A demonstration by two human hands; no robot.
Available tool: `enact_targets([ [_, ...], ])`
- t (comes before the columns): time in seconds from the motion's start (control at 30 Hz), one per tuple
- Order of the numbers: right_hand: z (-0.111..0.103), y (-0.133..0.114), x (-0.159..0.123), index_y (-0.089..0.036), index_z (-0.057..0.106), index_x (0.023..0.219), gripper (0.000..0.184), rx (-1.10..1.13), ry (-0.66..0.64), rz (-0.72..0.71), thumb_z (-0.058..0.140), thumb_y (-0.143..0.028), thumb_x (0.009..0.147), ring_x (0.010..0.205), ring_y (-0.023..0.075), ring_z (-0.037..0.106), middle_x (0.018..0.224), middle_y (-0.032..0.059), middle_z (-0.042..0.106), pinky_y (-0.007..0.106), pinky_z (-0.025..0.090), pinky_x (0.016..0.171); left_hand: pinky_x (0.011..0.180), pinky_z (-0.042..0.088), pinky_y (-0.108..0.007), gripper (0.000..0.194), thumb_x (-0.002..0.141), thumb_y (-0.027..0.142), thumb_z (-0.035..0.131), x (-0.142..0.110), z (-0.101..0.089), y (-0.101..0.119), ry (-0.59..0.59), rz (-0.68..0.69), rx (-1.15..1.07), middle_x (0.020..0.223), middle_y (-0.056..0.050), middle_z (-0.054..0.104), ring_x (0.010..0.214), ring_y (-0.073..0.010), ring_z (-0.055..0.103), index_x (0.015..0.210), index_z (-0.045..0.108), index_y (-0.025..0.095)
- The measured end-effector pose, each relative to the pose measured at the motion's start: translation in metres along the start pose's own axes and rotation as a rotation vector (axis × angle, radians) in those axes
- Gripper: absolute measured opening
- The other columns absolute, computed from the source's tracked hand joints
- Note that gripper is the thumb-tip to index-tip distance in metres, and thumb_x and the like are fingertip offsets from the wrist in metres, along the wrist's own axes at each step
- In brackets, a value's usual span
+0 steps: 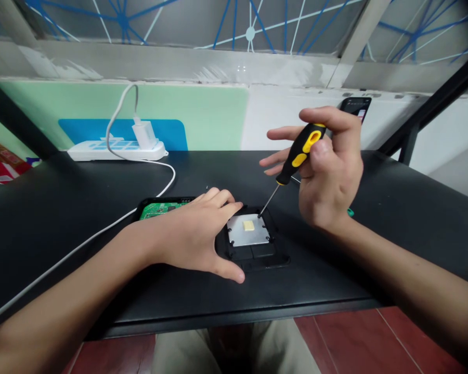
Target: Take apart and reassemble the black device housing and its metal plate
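Observation:
My right hand [331, 166] is closed around the black and yellow handle of a screwdriver [296, 156]. The screwdriver leans, and its tip meets the back right corner of a silver metal plate [244, 236], at a small dark screw. A square cream pad [248, 225] sits on that plate, inside a black plastic casing [281, 259] lying on the table. My left hand [195, 228] spans the casing's left side, fingers at its back edge and thumb at its front, steadying it. Partly behind this hand is a black housing with a green circuit board [158, 209].
A white power strip [113, 150] with a plugged-in charger [144, 134] is at the back left of the black table [315, 280]. The charger's white cable [81, 243] crosses the left side. A phone [361, 106] leans against the wall; a red package [2, 161] is far left.

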State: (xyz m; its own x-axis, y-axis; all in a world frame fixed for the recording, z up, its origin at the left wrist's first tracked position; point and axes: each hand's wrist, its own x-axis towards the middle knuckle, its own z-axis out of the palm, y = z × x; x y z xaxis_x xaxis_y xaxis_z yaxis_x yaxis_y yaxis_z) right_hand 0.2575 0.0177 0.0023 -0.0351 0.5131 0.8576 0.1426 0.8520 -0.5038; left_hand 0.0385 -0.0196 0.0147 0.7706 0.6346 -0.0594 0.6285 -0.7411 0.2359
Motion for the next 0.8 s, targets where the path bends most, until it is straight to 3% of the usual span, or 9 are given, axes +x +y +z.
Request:
enact_targets([
  [0.17, 0.0004, 0.0048, 0.0026, -0.037, 0.063, 0.127, 0.036, -0.203, 0.096, -0.115, 0.066, -0.044, 0.092, 0.079, 0.0143, 0.066, 0.12, 0.0033, 0.063, 0.028, 0.059, 0.058, 0.111, 0.038, -0.043, 0.106, 0.073, 0.074, 0.073, -0.0011, 0.0, -0.0002, -0.001, 0.0, 0.003, 0.138, -0.015, 0.051, 0.131, -0.0345, 0.044, 0.152, 0.038, 0.013],
  [0.3, -0.0008, 0.0047, 0.0014, -0.041, 0.057, 0.133, 0.035, -0.13, 0.067, -0.069, 0.046, -0.046, 0.1, 0.091, 0.0224, 0.07, 0.113, 0.0033, 0.069, 0.037, 0.063, 0.063, 0.112, 0.037, -0.042, 0.107, 0.073, 0.073, 0.074, -0.0007, -0.0002, 0.0001, -0.004, -0.005, 0.003, 0.139, -0.016, 0.05, 0.132, -0.034, 0.043, 0.153, 0.037, 0.011],
  [0.43, -0.0008, -0.0005, -0.0015, -0.045, 0.057, 0.124, 0.033, -0.132, 0.055, -0.012, 0.034, -0.047, 0.101, 0.074, 0.0249, 0.07, 0.111, 0.0016, 0.07, 0.044, 0.061, 0.055, 0.111, 0.039, -0.043, 0.108, 0.073, 0.075, 0.073, -0.0001, -0.0001, -0.0004, -0.011, -0.007, -0.011, 0.139, -0.016, 0.05, 0.131, -0.034, 0.043, 0.153, 0.036, 0.011],
  [0.57, 0.0013, -0.0006, 0.0, -0.041, 0.062, 0.118, 0.026, -0.163, 0.115, -0.047, 0.05, -0.05, 0.097, 0.064, 0.0167, 0.065, 0.112, 0.0026, 0.066, 0.035, 0.06, 0.049, 0.111, 0.039, -0.043, 0.105, 0.073, 0.074, 0.072, -0.0005, 0.0, -0.0006, 0.0, -0.002, 0.001, 0.137, -0.015, 0.051, 0.13, -0.0341, 0.045, 0.151, 0.039, 0.013],
  [0.67, 0.0016, 0.0033, 0.0031, -0.037, 0.067, 0.113, 0.026, -0.185, 0.162, -0.129, 0.07, -0.042, 0.088, 0.061, 0.01, 0.059, 0.111, 0.0014, 0.062, 0.027, 0.056, 0.046, 0.111, 0.039, -0.045, 0.103, 0.073, 0.074, 0.072, -0.0007, -0.0002, -0.0003, 0.0, -0.003, 0.002, 0.136, -0.015, 0.052, 0.13, -0.0348, 0.045, 0.15, 0.041, 0.014],
  [0.8, -0.0001, 0.0061, 0.0043, -0.035, 0.068, 0.118, 0.032, -0.206, 0.17, -0.162, 0.072, -0.037, 0.086, 0.07, 0.0128, 0.061, 0.106, 0.0025, 0.064, 0.027, 0.058, 0.05, 0.112, 0.038, -0.046, 0.107, 0.073, 0.075, 0.072, -0.0007, -0.0008, 0.0003, -0.01, -0.01, -0.009, 0.138, -0.015, 0.051, 0.131, -0.035, 0.044, 0.152, 0.038, 0.012],
])
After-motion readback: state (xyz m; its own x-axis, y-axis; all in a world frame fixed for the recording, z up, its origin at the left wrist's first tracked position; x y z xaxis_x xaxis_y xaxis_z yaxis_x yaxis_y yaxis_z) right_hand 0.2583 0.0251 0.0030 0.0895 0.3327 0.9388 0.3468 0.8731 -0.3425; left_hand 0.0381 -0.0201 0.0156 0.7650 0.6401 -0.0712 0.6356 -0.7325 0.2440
